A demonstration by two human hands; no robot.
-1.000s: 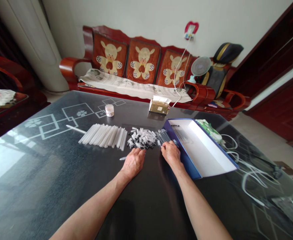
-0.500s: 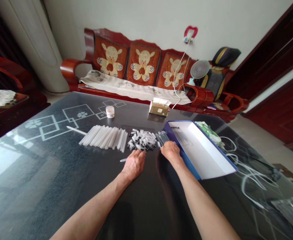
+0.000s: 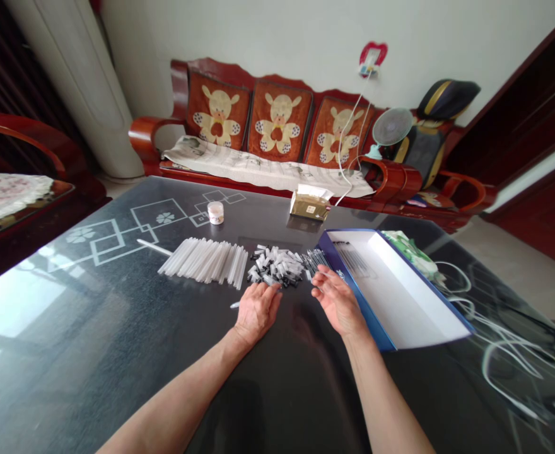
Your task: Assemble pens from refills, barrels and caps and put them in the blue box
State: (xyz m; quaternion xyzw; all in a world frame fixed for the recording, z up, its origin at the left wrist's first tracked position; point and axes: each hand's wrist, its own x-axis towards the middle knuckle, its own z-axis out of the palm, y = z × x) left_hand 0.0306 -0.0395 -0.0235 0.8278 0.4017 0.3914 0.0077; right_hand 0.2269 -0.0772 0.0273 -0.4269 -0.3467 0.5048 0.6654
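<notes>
Left of the blue box (image 3: 410,296), your left hand (image 3: 257,310) was closed around a pale tube (image 3: 234,305), its end poking out; your right hand (image 3: 338,301), just beside the box, had its fingers loosely parted, and I could not tell whether they held anything. A low sweep of that hand could have scattered the slim refills (image 3: 315,257) just left of the box.

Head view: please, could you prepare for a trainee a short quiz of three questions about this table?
1. Choose: which hand is nearer the blue box: A, left, or B, right?
2. True or false: the tissue box stands farther back than the heap of small pieces.
3. Complete: the heap lies between the thin rods and the white ____.
Key: 1 B, right hand; 2 true; 3 tubes.
</notes>
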